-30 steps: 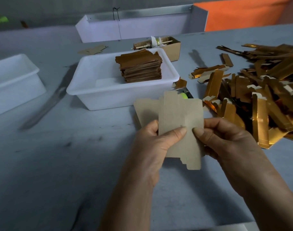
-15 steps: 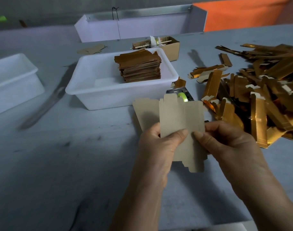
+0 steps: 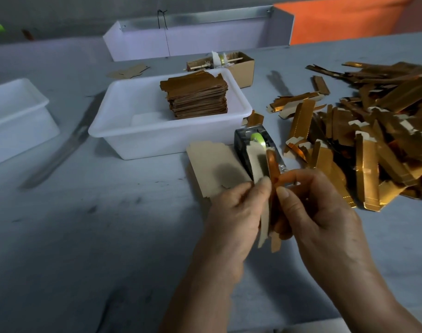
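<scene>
Card blank (image 3: 212, 164): held in both hands just in front of the white tub (image 3: 123, 138), at its near right corner. I see the brown side on the flat left panel and the gold face on the panel folded up at the right.
Left hand (image 3: 236, 212): thumb and fingers closed on the brown fold, pinching it.
Right hand (image 3: 320, 212): thumb and forefinger clamped on the gold panel, with the other fingers curled behind. I see the two thumbs nearly meeting.
Tape dispenser (image 3: 253, 140): just beside the tub's near right corner, partly hidden by the blank.
Stack of blanks (image 3: 198, 94): inside the tub, in the right half.
Gold pile (image 3: 373, 145): well to the right of the tub.
Small carton (image 3: 243, 66): just behind the tub's far right corner.
</scene>
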The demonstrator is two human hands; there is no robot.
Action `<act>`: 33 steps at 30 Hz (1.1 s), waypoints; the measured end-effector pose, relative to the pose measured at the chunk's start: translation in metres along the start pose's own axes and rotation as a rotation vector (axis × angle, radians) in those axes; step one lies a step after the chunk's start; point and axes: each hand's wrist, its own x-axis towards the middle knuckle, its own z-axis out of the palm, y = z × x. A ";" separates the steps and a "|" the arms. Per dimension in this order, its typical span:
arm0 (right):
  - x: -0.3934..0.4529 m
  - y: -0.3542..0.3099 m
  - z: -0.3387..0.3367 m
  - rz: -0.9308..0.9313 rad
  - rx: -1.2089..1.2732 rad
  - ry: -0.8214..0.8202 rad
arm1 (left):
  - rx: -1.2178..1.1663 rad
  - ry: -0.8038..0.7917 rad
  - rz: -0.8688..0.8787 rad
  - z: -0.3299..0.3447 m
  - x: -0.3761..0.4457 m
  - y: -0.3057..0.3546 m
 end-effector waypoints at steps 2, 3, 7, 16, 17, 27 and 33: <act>0.001 0.000 -0.003 0.021 -0.016 -0.050 | 0.041 -0.040 0.036 -0.003 -0.001 0.002; 0.002 -0.001 -0.003 0.028 -0.005 -0.063 | 0.052 -0.028 0.057 -0.005 -0.001 0.003; 0.004 -0.001 -0.009 0.092 0.083 0.040 | 0.036 -0.055 0.021 -0.009 -0.003 0.004; 0.011 0.004 -0.013 0.312 0.302 -0.133 | 0.084 -0.040 -0.043 -0.007 -0.008 0.006; 0.011 0.004 -0.012 0.311 0.289 -0.122 | 0.073 -0.015 -0.023 -0.005 -0.008 0.005; 0.012 0.004 -0.011 0.308 0.258 -0.060 | 0.246 0.349 0.160 0.010 -0.010 -0.002; 0.016 0.000 -0.005 0.314 0.324 -0.041 | 0.977 0.405 0.449 0.013 -0.013 0.002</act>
